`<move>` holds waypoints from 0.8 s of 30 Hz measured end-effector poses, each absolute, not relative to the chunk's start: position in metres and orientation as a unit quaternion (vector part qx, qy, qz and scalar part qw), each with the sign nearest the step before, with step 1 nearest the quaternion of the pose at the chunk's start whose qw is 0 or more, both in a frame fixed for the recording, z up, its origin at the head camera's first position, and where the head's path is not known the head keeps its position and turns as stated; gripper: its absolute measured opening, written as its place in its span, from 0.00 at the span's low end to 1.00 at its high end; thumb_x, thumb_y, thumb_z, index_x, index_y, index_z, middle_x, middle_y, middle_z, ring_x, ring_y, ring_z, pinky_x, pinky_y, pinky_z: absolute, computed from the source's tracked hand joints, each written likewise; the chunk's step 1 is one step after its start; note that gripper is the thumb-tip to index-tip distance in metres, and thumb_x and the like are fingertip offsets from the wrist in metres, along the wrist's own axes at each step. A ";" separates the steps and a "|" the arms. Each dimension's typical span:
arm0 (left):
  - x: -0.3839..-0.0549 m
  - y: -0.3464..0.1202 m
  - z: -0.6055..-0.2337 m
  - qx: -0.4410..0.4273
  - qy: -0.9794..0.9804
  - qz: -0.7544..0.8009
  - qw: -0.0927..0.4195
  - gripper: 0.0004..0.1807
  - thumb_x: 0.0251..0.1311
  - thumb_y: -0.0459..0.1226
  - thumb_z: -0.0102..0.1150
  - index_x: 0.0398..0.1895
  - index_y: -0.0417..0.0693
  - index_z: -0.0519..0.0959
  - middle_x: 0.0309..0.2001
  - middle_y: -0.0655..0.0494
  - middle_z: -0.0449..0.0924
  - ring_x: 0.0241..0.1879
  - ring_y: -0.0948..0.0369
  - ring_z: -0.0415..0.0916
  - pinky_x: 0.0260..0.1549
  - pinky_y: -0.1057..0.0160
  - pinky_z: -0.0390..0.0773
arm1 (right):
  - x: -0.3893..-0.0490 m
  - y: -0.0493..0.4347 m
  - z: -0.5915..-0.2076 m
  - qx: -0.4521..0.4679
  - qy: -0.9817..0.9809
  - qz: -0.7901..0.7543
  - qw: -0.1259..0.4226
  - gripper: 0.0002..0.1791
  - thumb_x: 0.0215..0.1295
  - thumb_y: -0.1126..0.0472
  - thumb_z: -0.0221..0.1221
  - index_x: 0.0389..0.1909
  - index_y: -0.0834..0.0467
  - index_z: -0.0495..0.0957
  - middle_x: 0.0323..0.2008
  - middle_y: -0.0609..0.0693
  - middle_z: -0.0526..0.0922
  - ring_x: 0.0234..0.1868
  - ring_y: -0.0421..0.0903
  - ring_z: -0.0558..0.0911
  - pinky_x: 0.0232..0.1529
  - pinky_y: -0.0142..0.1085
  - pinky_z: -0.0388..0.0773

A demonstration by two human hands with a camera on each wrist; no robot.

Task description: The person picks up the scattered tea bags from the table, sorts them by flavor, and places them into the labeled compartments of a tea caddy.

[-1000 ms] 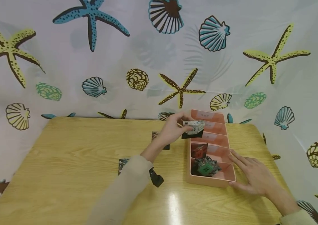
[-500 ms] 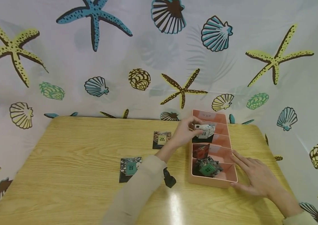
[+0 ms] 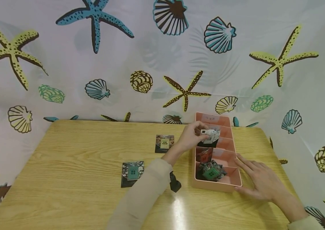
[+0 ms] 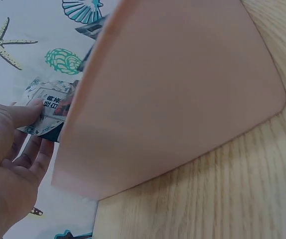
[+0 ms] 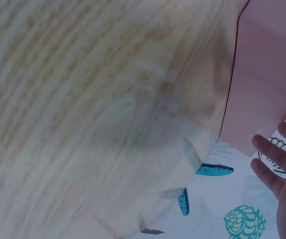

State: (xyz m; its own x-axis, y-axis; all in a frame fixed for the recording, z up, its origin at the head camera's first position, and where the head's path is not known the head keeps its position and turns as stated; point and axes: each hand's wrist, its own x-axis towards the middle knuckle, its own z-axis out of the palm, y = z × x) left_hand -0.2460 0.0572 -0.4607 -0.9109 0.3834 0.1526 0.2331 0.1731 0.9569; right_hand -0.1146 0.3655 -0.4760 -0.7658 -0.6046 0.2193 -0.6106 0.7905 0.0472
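Observation:
A pink divided tray (image 3: 192,172) stands on the right part of the wooden table. My left hand (image 3: 200,134) pinches a small white-and-black packet (image 3: 210,136) and holds it low over a middle compartment. In the left wrist view the thumb presses on that packet (image 4: 47,105) behind the tray's outer wall (image 4: 173,89). My right hand (image 3: 247,167) lies flat on the table with straight fingers against the tray's right wall; its fingers (image 5: 275,164) show beside that wall (image 5: 267,74). The nearest compartment holds green-labelled packets (image 3: 211,171). The one behind it holds a red packet (image 3: 204,155).
Two more packets lie on the table left of the tray, one (image 3: 164,142) near my left wrist and one (image 3: 132,172) closer to me. A curtain printed with starfish and shells (image 3: 93,64) hangs right behind the table and along its right side.
My left hand has carried the packet to the right, from beside the tray to over a middle compartment, and lowered it. This uncovered a packet on the table. The right hand stayed put.

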 end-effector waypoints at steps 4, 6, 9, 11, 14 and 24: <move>-0.247 0.056 -0.464 0.189 0.774 0.601 0.062 0.12 0.69 0.36 0.70 0.53 0.48 0.83 0.52 0.47 0.83 0.41 0.62 0.76 0.38 0.68 0.77 | -0.115 0.366 -0.476 0.326 -0.938 0.014 0.118 0.55 0.56 0.27 0.68 0.77 0.57 0.69 0.77 0.54 0.72 0.60 0.58 0.85 0.57 0.58 0.82; -0.247 0.054 -0.465 0.182 0.778 0.598 0.061 0.12 0.68 0.36 0.70 0.53 0.49 0.83 0.52 0.48 0.83 0.42 0.61 0.77 0.38 0.67 0.78 | -0.115 0.366 -0.475 0.328 -0.937 0.013 0.122 0.55 0.56 0.27 0.68 0.77 0.57 0.70 0.76 0.54 0.73 0.60 0.58 0.85 0.57 0.57 0.81; -0.247 0.051 -0.465 0.174 0.780 0.597 0.061 0.12 0.68 0.37 0.71 0.53 0.50 0.84 0.53 0.49 0.84 0.44 0.60 0.79 0.39 0.66 0.80 | -0.115 0.367 -0.475 0.330 -0.935 0.009 0.125 0.55 0.56 0.26 0.67 0.76 0.57 0.71 0.76 0.54 0.73 0.61 0.58 0.84 0.58 0.57 0.81; -0.247 0.050 -0.465 0.175 0.781 0.596 0.062 0.13 0.68 0.37 0.71 0.53 0.49 0.84 0.54 0.48 0.84 0.45 0.59 0.79 0.40 0.66 0.80 | -0.116 0.367 -0.474 0.333 -0.934 0.006 0.127 0.55 0.56 0.26 0.66 0.76 0.57 0.71 0.76 0.54 0.73 0.62 0.57 0.83 0.58 0.57 0.81; -0.248 0.049 -0.466 0.182 0.785 0.589 0.063 0.13 0.68 0.37 0.70 0.54 0.49 0.84 0.54 0.48 0.84 0.44 0.59 0.80 0.41 0.66 0.81 | -0.117 0.368 -0.473 0.336 -0.933 0.006 0.128 0.54 0.56 0.26 0.66 0.75 0.58 0.72 0.75 0.55 0.74 0.63 0.58 0.82 0.58 0.58 0.81; -0.247 0.051 -0.468 0.207 0.792 0.568 0.083 0.13 0.71 0.34 0.67 0.56 0.44 0.83 0.52 0.46 0.85 0.42 0.60 0.80 0.38 0.69 0.79 | -0.117 0.367 -0.470 0.346 -0.929 -0.004 0.131 0.52 0.58 0.25 0.65 0.74 0.57 0.74 0.74 0.54 0.76 0.64 0.58 0.81 0.58 0.57 0.81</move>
State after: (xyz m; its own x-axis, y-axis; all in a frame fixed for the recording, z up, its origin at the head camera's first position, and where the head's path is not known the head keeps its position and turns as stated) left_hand -0.2466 0.0505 -0.4678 -0.9001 0.4230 0.1040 0.2345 0.2692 0.9341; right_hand -0.1171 0.3670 -0.4705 -0.7261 -0.6439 0.2411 -0.6420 0.7605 0.0973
